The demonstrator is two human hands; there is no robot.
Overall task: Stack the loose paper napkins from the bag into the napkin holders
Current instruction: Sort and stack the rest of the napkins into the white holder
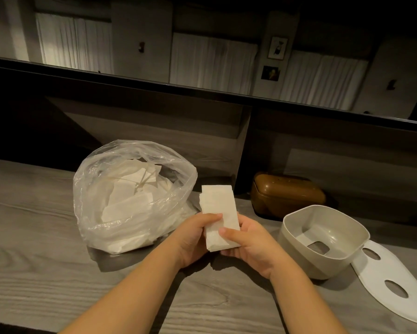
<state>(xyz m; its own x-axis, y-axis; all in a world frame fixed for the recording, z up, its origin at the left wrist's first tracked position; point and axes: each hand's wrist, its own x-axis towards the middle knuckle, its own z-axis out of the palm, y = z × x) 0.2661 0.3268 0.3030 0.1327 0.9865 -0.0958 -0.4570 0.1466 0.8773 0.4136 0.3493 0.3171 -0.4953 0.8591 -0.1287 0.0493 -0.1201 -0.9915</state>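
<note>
A thick stack of white paper napkins (219,213) stands on end above the counter, held between both hands. My left hand (197,239) grips its left side with the thumb across the front. My right hand (248,244) cups it from the right and below, thumb on the front face. To the left sits a clear plastic bag (120,196), mouth open, holding several loose white napkins. A beige napkin holder (323,239) lies open on the right with a slot in its floor. A brown closed holder (287,196) stands behind it.
A white flat lid with oval cut-outs (395,283) lies at the right edge next to the beige holder. The grey wood-grain counter (34,261) runs to a dark raised back panel with a vertical divider (243,150).
</note>
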